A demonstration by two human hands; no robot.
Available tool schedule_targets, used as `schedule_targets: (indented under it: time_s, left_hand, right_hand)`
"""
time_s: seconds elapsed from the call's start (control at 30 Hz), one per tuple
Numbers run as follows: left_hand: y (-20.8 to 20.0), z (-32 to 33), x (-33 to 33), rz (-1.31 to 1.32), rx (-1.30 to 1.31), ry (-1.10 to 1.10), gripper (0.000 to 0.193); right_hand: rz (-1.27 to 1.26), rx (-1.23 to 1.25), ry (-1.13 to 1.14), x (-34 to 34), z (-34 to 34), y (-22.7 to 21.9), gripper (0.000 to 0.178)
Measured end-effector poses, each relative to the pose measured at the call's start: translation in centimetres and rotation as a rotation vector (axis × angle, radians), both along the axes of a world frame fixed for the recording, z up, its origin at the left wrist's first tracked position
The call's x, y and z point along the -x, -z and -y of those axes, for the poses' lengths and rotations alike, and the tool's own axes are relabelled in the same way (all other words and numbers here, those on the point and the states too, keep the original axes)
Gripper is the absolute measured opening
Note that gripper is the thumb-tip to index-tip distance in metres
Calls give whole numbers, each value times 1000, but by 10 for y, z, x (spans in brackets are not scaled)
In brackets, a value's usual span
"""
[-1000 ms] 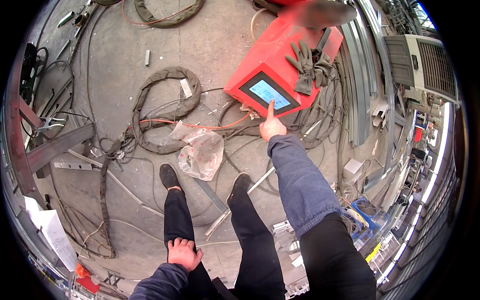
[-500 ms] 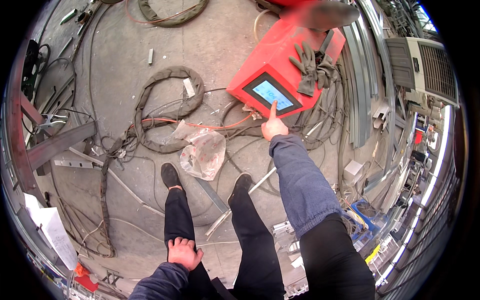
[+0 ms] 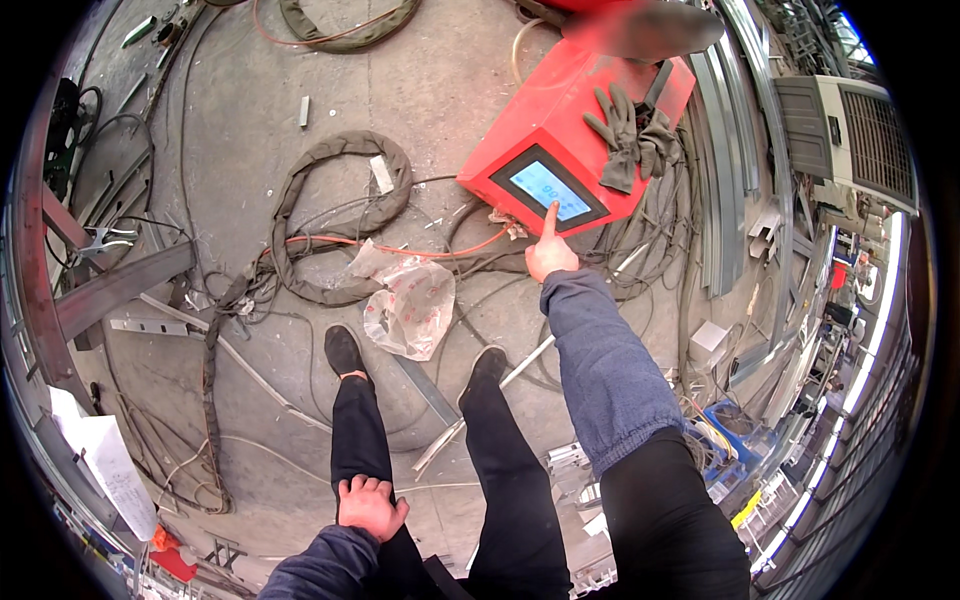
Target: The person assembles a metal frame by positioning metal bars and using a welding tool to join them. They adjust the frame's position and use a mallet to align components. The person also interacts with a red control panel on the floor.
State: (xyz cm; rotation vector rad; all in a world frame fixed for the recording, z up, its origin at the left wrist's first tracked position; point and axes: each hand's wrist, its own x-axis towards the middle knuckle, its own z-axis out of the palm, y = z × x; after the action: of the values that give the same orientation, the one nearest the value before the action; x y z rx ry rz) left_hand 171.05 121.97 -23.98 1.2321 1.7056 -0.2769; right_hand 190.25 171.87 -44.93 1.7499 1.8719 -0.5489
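Observation:
My right hand [image 3: 551,254] reaches forward with the index finger stretched out, its tip on the lower part of a lit touchscreen [image 3: 552,190]. The other fingers are curled in, and nothing shows in them. The screen sits in a black frame on the end of a red box-shaped machine [image 3: 545,110]. A pair of dark grey work gloves [image 3: 622,150] lies on top of that machine. My left hand [image 3: 372,508] rests on my left thigh, fingers laid over the dark trousers, holding nothing.
A sleeved hose [image 3: 285,215] lies coiled on the concrete floor, beside a crumpled clear plastic bag [image 3: 412,312] and an orange hose [image 3: 400,252]. Long metal profiles [image 3: 722,170] run along the right, near a beige louvred unit [image 3: 850,135]. A steel frame [image 3: 125,288] stands at left.
The figures shown on the screen have changed. My right fingertip stays at nearly the same place on it, and my left hand has not moved. The view has shifted very slightly.

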Motion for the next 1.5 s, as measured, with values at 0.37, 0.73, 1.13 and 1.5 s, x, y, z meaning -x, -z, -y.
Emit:
schedule_targets:
  time_s: [0.37, 0.73, 1.13, 1.5]
  left_hand:
    - [-1, -3, 1, 2, -7, 3, 46]
    - [0, -1, 0, -2, -27, -2, 43]
    - [0, -1, 2, -4, -57, 14, 42]
    - [2, 1, 2, 6, -31, 7, 44]
  right_hand:
    - [4, -8, -11, -3, 1, 3, 114]
    - [12, 17, -2, 0, 0, 0, 114]
    - [17, 62, -5, -4, -3, 0, 117]
    - [14, 44, 3, 0, -1, 0, 118]
